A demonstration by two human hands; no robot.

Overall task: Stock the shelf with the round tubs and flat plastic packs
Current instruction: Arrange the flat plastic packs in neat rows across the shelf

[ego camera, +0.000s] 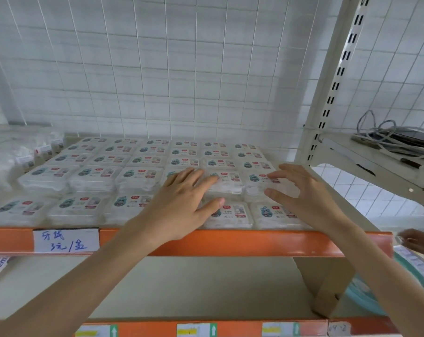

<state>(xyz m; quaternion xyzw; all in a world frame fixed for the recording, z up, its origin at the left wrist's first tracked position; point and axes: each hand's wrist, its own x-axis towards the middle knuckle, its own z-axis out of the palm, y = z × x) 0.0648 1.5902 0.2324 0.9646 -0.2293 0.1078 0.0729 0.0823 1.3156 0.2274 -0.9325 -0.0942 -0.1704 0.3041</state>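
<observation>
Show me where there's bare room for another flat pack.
Upper shelf is crowded: flat packs cover it nearly edge to edge. A narrow bare strip runs between the rightmost packs and the upright post. The lower shelf, under the orange beam, is bare across its middle.

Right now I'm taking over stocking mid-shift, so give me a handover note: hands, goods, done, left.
Left hand: open, fingers flat on the packs, right of centre.
Right hand: open, fingers spread over the rightmost packs.
Packs lie flat in rows across the shelf.
Done: packs cover nearly all of it.
Left: the tubs; none in view.
</observation>
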